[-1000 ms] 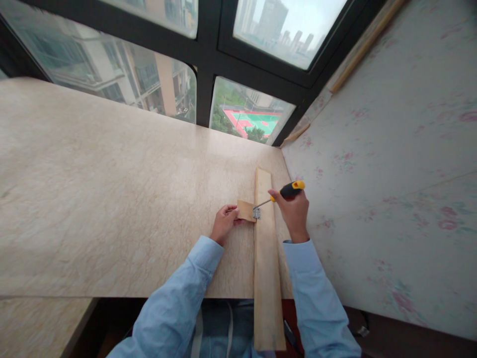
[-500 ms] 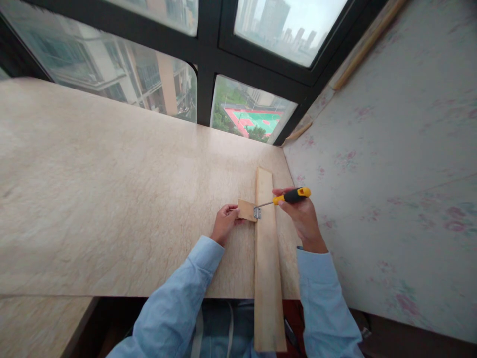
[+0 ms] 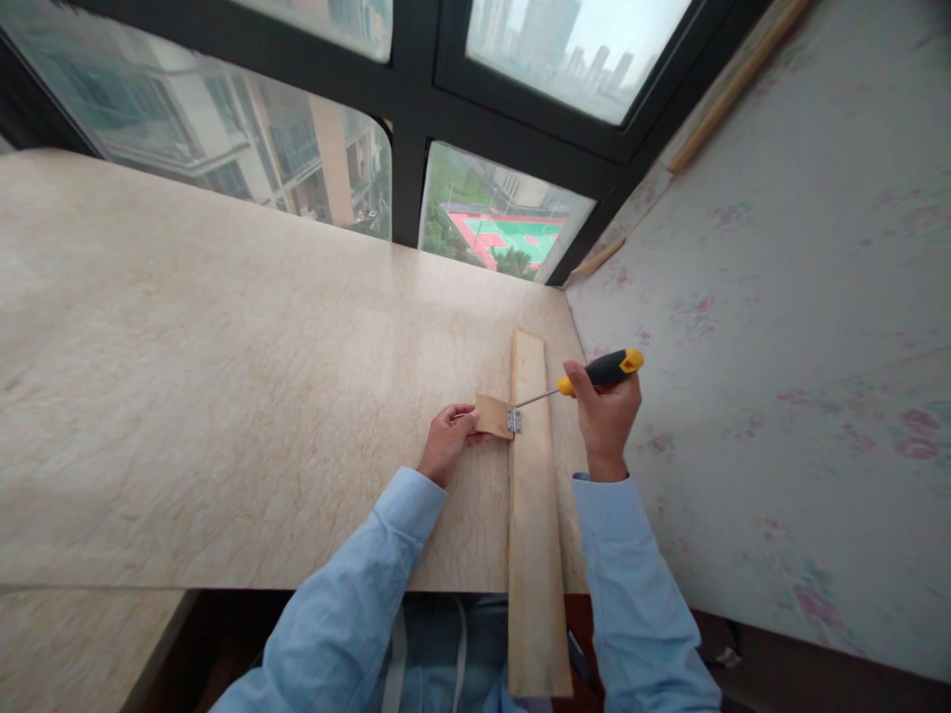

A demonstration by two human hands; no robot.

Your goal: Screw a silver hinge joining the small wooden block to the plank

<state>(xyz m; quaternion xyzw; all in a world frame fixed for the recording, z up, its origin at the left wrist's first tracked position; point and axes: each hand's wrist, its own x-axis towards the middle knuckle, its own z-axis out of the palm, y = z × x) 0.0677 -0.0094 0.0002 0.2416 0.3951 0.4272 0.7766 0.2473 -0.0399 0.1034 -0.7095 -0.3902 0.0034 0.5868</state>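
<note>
My left hand (image 3: 450,436) pinches the left edge of a small wooden piece (image 3: 493,416). A metal hinge (image 3: 514,421) lies where that piece meets a long wooden board (image 3: 533,535). My right hand (image 3: 609,416) is closed around a screwdriver (image 3: 610,368) with a black and yellow handle. Its shaft slants down to the left, and the tip is at the upper part of the hinge. Whether the tip sits in a screw is too small to tell.
The board lies on a beige stone-look ledge (image 3: 245,396) and sticks out past its front edge. A flowered wall (image 3: 780,396) rises close on the right. Behind the ledge stands a dark-framed window (image 3: 412,129).
My right hand has shifted on the screwdriver, and the handle has swung up and to the right. The tip stays near the hinge. My left hand holds almost still.
</note>
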